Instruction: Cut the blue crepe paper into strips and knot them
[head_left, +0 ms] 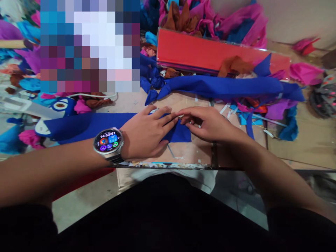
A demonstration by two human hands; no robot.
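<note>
A flat strip of dark blue fabric (81, 126) lies along the front of the table, its right end squared off. My left hand (147, 133), with a smartwatch (108, 141) at the wrist, rests flat on the strip with its fingers stretched to the right. My right hand (206, 120) is at the strip's right end, fingers curled and thumb drawn in. Its fingertips meet those of my left hand, and whatever they pinch is too small to make out. Behind both hands lies a bunched length of blue fabric (223, 87).
A long red-faced pack in clear film (194, 52) stands at the back. Pink cloth (244, 24) and brown pieces are heaped behind it. At left sits a blue and white object with an eye design (61, 106). Scraps (252, 117) litter the right; the table's front edge (168, 165) is near my body.
</note>
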